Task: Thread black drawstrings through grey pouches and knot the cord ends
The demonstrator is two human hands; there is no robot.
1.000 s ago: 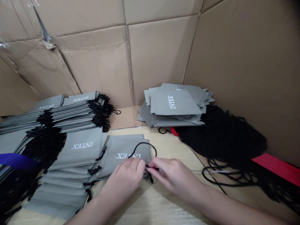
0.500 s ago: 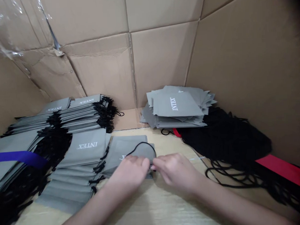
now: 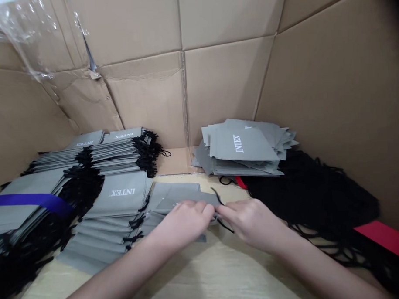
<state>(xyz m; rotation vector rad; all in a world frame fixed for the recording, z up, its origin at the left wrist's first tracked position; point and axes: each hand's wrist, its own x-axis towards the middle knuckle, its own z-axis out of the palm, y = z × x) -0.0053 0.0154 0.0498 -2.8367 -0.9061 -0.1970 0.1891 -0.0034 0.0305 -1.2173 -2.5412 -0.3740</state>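
Note:
My left hand point(image 3: 192, 217) is closed on the edge of a grey drawstring pouch point(image 3: 183, 194), and its back hides part of the pouch. Close against it, my right hand point(image 3: 252, 219) pinches a thin black cord point(image 3: 216, 194) at the pouch's corner. One cord piece sticks up above the fingers and another hangs below them. The fingertips almost meet, so the exact grip on the cord is hidden. More grey fabric lies under the left hand. Just left of it is a fanned stack of grey INTEX pouches point(image 3: 121, 200) with knotted black cords.
Bundled pouches point(image 3: 116, 152) stand at the back left, with a blue strap point(image 3: 34, 201) across nearer ones. A loose grey pile point(image 3: 241, 143) lies at the back right. Black cords point(image 3: 312, 193) with a red band point(image 3: 386, 239) heap at the right. Cardboard walls point(image 3: 229, 78) surround the table.
The cord loop that arched over the pouch is gone from there; short cord pieces now show at my right fingers. Both hands and the scene sit slightly farther right in view.

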